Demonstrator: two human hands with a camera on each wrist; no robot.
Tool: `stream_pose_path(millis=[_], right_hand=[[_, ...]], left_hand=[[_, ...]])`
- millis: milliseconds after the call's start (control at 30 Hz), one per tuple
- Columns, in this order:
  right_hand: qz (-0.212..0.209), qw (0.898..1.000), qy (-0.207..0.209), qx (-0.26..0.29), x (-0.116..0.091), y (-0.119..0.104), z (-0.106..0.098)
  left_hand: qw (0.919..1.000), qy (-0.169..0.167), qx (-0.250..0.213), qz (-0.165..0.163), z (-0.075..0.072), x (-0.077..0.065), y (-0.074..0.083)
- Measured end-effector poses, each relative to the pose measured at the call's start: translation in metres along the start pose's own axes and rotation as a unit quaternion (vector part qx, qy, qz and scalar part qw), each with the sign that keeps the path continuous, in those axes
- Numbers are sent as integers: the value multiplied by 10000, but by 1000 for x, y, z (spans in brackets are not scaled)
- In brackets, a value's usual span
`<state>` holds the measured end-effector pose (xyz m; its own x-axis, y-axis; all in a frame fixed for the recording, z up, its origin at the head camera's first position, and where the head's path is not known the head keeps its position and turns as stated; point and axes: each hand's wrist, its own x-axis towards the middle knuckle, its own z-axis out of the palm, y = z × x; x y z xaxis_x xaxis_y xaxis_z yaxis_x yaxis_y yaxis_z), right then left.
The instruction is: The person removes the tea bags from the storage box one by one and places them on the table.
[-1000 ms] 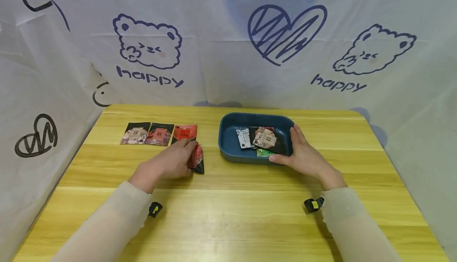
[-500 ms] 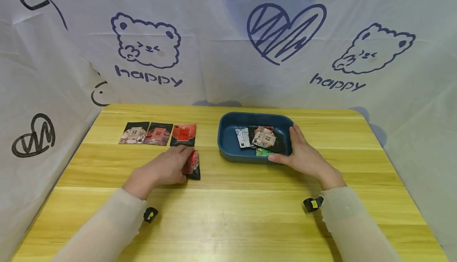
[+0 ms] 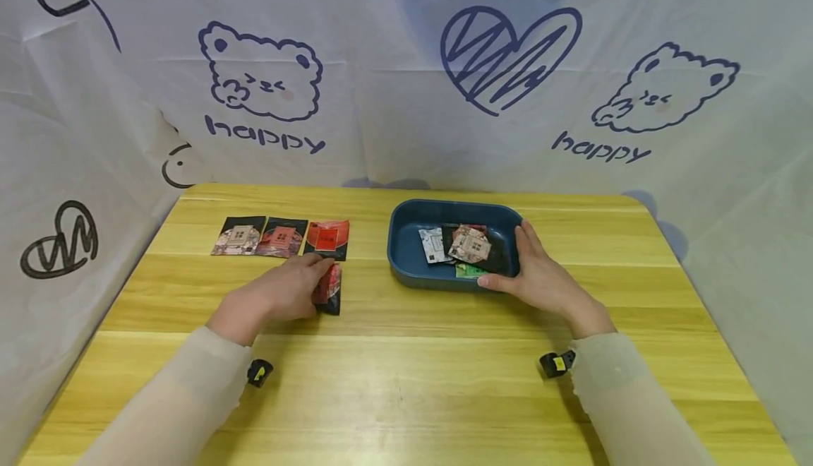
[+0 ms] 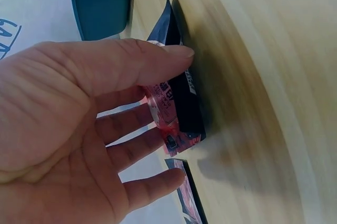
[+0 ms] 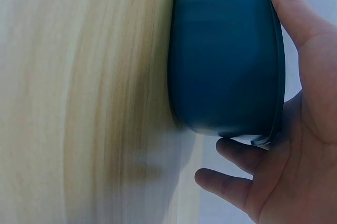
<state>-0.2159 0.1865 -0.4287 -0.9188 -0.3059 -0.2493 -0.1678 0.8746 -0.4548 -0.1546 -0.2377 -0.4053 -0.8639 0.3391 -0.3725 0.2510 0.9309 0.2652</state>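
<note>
My left hand (image 3: 273,293) pinches a red and black sachet (image 3: 329,289) between thumb and fingers, just in front of the row's right end. In the left wrist view this sachet (image 4: 184,103) is tilted on its edge, close to the wooden surface. My right hand (image 3: 549,279) holds the right end of a dark blue box (image 3: 419,282), thumb on the front rim and fingers along the side. Inside the box lie a silver-white sachet (image 3: 435,246), a black and beige one (image 3: 471,244) on top, and a partly hidden green one (image 3: 468,270).
A row of flat sachets runs along the back left of the table (image 3: 406,374): a black and beige one (image 3: 238,236), a black and pink one (image 3: 282,237) and a red and black one (image 3: 327,240). A printed white cloth (image 3: 394,127) hangs behind.
My left hand has drawn the pinched sachet toward me, then left, uncovering the red and black sachet in the row. My right hand and the box have stayed put.
</note>
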Motion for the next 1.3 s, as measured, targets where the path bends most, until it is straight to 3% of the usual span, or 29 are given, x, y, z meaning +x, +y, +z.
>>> stream_pose_path(millis=[267,600,1300], right_hand=[[-26,10000,25,-31,0,-1,0],[-40,10000,34,-23,-1,-1,0],[-58,10000,48,-33,0,0,0]], left_hand=[[9998,-199,65,13,-2,1,1],[9999,-125,98,40,5,5,-1],[10000,32,14,63,3,2,-2]])
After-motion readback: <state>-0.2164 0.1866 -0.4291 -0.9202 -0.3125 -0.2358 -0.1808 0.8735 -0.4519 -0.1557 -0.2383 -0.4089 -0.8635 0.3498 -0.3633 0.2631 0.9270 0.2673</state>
